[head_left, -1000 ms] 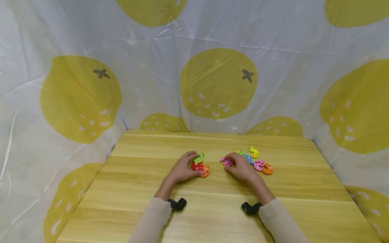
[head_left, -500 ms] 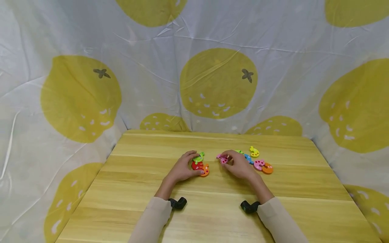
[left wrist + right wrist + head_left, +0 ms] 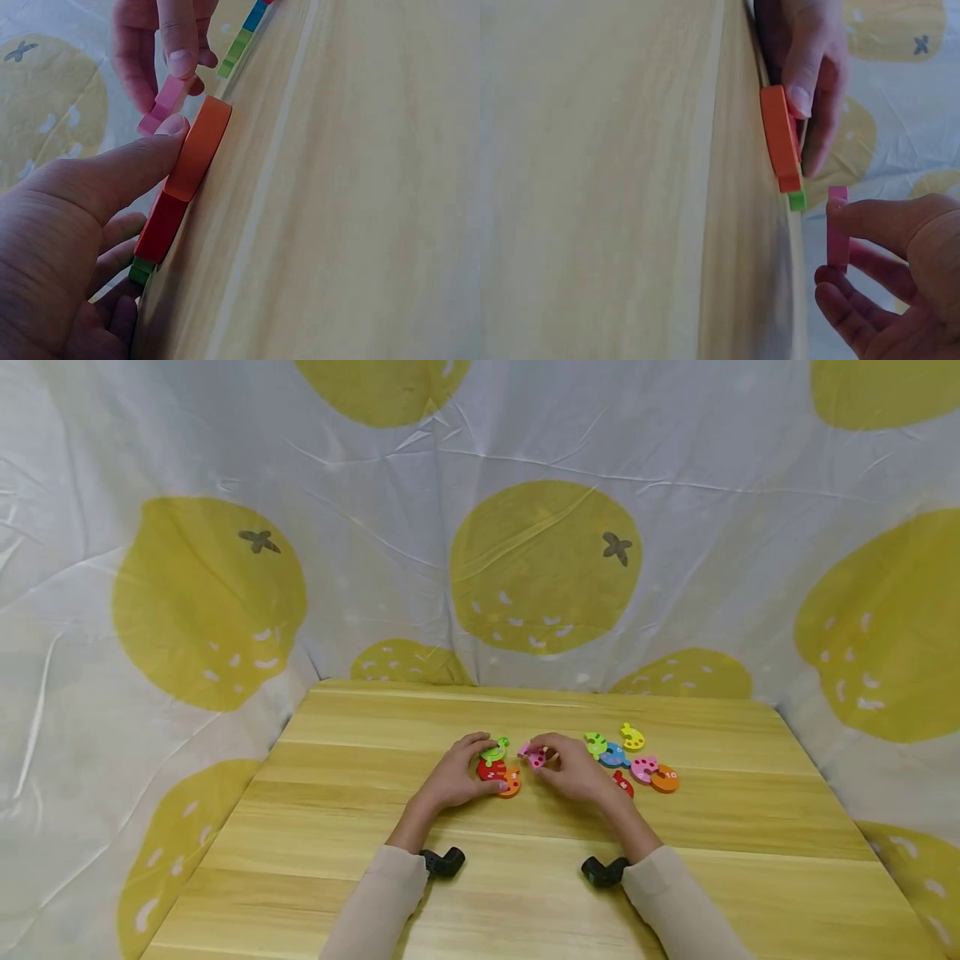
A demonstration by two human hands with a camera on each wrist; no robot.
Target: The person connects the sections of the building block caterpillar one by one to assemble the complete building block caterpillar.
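My right hand (image 3: 576, 770) pinches a pink puzzle piece (image 3: 838, 229) with dark dots between thumb and fingers, held up off the table. My left hand (image 3: 452, 775) grips a joined row of caterpillar puzzle pieces on the table, thumb at the orange 3 piece (image 3: 199, 150) and fingers by the green head piece (image 3: 495, 752). Between those two sits the red 2 piece (image 3: 491, 771). In the head view the pink piece is just right of this row, apart from it. The left wrist view shows it close beyond the left thumb.
Right of the right hand lie a light green piece (image 3: 596, 743), a blue piece (image 3: 613, 755), a yellow piece (image 3: 633, 737), a pink piece (image 3: 643, 769) and an orange 10 piece (image 3: 665, 778). A red 8 piece (image 3: 623, 783) is partly behind the right wrist. Lemon-print cloth (image 3: 540, 443) hangs behind the table.
The right hand has moved left with the pink piece, nearer to the row at the left hand. This uncovers the red 8 piece. The left hand stays on its row.
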